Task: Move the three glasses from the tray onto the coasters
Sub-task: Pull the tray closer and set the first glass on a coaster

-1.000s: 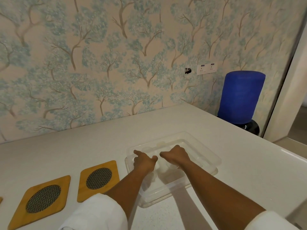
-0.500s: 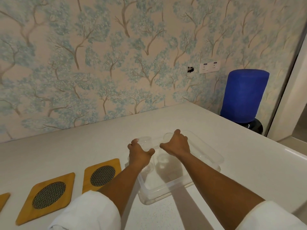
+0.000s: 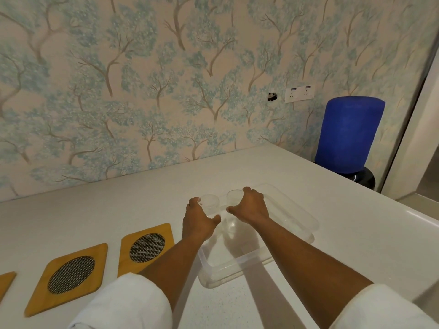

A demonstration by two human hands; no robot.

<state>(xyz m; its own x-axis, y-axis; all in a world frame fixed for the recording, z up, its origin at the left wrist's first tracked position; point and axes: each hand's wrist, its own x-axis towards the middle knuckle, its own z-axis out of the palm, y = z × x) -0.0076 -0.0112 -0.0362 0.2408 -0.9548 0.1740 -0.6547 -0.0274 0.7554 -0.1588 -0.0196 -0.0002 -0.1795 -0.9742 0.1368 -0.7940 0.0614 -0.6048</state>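
Note:
A clear plastic tray [image 3: 301, 222] lies on the white counter in front of me. My left hand [image 3: 198, 222] is closed around one clear glass [image 3: 210, 201], held above the tray's left edge. My right hand [image 3: 250, 205] grips a second clear glass [image 3: 234, 195] over the tray's middle. A third glass is hard to make out inside the tray. Two wooden coasters with dark mesh centres, one nearer the tray [image 3: 146, 244] and one further left [image 3: 70, 274], lie left of the tray. The corner of a third coaster [image 3: 6, 282] shows at the left edge.
A wall with tree-pattern wallpaper [image 3: 166, 91] borders the counter's far side. A blue water bottle on a black base [image 3: 348, 136] stands beyond the counter's right end. The counter's right edge [image 3: 422, 217] runs just past the tray.
Both hands were down inside the tray, then closed on a glass each and rose. The two glasses now hang above the tray.

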